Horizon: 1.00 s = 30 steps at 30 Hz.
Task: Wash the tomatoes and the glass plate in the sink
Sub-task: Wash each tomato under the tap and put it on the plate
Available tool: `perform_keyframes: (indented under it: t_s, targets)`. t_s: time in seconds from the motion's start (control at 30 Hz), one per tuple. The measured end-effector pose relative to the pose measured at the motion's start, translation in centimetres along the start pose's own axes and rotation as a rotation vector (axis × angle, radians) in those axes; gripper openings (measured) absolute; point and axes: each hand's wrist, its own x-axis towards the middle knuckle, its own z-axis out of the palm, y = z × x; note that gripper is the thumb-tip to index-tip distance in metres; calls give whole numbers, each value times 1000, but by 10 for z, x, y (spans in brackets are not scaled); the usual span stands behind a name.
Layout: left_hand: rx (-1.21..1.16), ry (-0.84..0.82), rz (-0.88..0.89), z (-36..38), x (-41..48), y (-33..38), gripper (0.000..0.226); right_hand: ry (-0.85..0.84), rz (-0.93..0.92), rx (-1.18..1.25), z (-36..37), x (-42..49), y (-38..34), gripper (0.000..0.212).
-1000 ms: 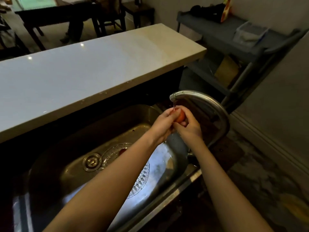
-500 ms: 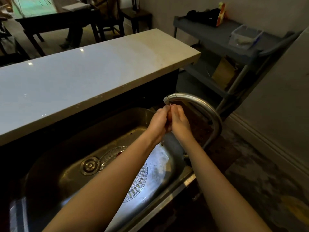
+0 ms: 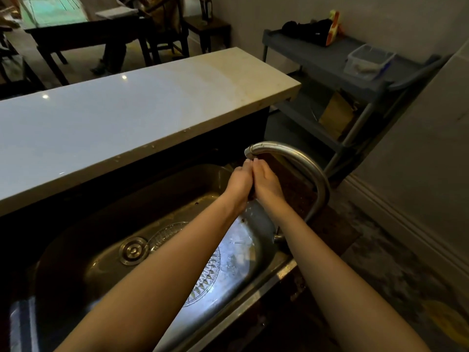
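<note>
Nearest us, the glass plate (image 3: 203,280) lies flat in the sink (image 3: 76,250), beside the drain (image 3: 133,250). Farther out, under the faucet (image 3: 291,158), our left hand (image 3: 238,182) and right hand (image 3: 266,184) now press palm to palm. The tomato visible a second ago is hidden between them, so we judge the rubbing continues; fingers lie together.

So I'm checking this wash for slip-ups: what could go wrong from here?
The hands, left and right, press together under the faucet, and whatever they hold is hidden. If it slips, it could drop onto the glass plate lying in the sink below. The plate sits partly under the forearms, so lowering them carelessly might knock it.
</note>
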Motion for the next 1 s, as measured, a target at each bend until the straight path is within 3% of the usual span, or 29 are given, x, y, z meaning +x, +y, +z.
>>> perform_keyframes:
  t_s: [0.1, 0.17, 0.3, 0.37, 0.43, 0.53, 0.63, 0.7, 0.77, 0.83, 0.93, 1.0]
  targets:
    - [124, -18, 137, 5, -5, -1, 14, 60, 106, 328, -8, 6, -14, 36]
    - [269, 42, 223, 5, -6, 4, 16, 54, 187, 466, -2, 9, -18, 33]
    - [570, 218, 263, -7, 1, 18, 33, -5, 83, -10, 20, 3, -12, 31]
    - [625, 158, 209, -9, 0, 20, 32, 36, 50, 27, 18, -6, -15, 32]
    - [581, 96, 241, -4, -6, 17, 29, 129, 137, 293, 7, -10, -22, 32]
    - [723, 31, 528, 3, -18, 10, 17, 62, 265, 748, -4, -4, -30, 31]
    - [1008, 140, 799, -6, -16, 8, 28, 20, 314, 729, -3, -8, -29, 37]
    - [1183, 217, 902, -16, -12, 9, 29, 34, 358, 546, -2, -10, -29, 39]
    - [1226, 205, 861, -25, -13, 6, 31, 76, 346, 180, -1, -9, -30, 45]
    - [1119, 156, 682, -28, -15, 0, 34, 106, 253, -180, 0, -6, -27, 53]
    - [806, 63, 385, -22, -18, -5, 49, 65, 29, -311, -4, -6, -19, 43]
    - [418, 13, 101, -18, -14, -1, 61, -36, -131, -360, -4, -12, -16, 35]
